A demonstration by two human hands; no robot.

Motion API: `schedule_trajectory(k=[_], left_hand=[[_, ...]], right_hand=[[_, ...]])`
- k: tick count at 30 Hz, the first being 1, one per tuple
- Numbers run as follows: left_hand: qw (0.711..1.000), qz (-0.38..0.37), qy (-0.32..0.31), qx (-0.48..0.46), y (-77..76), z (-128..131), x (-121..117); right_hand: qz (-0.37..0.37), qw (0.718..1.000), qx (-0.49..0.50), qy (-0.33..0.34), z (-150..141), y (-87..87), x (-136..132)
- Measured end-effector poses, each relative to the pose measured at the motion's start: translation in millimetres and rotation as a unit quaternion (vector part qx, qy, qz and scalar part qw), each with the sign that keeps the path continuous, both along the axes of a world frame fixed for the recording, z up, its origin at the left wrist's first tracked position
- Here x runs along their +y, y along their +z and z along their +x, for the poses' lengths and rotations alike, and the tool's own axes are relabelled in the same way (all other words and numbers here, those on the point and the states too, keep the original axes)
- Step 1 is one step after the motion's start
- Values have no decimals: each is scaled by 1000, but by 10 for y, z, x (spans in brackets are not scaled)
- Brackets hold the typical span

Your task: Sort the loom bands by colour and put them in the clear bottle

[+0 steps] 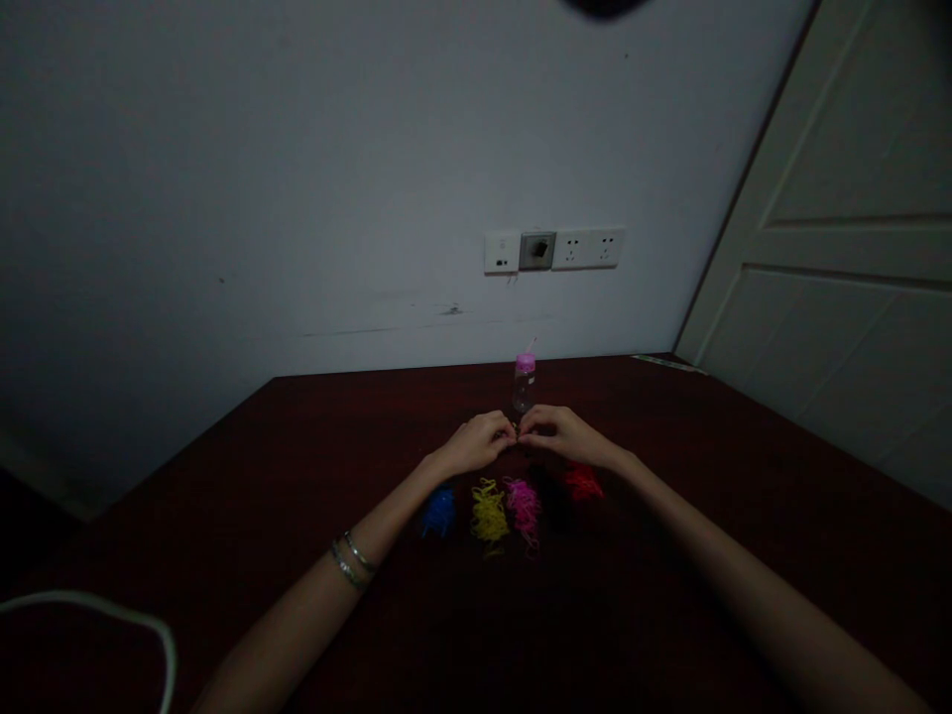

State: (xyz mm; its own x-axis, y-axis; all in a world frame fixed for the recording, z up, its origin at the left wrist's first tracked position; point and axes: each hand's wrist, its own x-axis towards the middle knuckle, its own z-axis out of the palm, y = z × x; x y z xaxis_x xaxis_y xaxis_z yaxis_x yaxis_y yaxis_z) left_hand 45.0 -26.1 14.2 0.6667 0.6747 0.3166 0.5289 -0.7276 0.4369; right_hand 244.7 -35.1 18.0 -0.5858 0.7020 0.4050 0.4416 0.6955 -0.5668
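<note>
My left hand (476, 443) and my right hand (563, 434) meet fingertip to fingertip above the dark red table (297, 466), both pinched closed on something too small to make out. Just behind them stands a small clear bottle with a pink cap (525, 382). In front of the hands lie small piles of thin bands: blue (438, 511), yellow (489, 513), pink (525, 506) and red (582, 483). A dark patch between the pink and red piles cannot be made out. Two bracelets (351, 560) circle my left wrist.
A white cable (141, 623) curves across the table's near left corner. On the wall behind sits a row of sockets (554, 249). A white panelled door (840, 268) stands at the right. The room is dim.
</note>
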Motion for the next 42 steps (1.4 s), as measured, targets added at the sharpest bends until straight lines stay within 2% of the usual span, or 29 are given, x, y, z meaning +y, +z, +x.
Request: schedule_trajectory(k=[5,10,14,17,23,31,42], left_hand=[[999,-28,13,-39,-38,-48,75],[990,-54,98,-84,-184,-206,284],[985,-52,134,-100,-306,-336,448],[981,-60,151,-107,-352,-388,504],[978,-58,180,-88,-367,-416,511],[983,-42,178,-33,-498,-469,566],[981,-11,186,46,-472,-482,509]], right_hand=[[-13,999,8,-29,132,-13,88],[-107,991,-49,-67,463,-89,237],[-176,979,-88,-45,708,-178,327],[-201,973,-113,-35,798,-224,360],[-205,969,-106,-84,818,-240,363],[-155,975,-61,-145,798,-208,366],[-145,976,-57,-155,776,-239,368]])
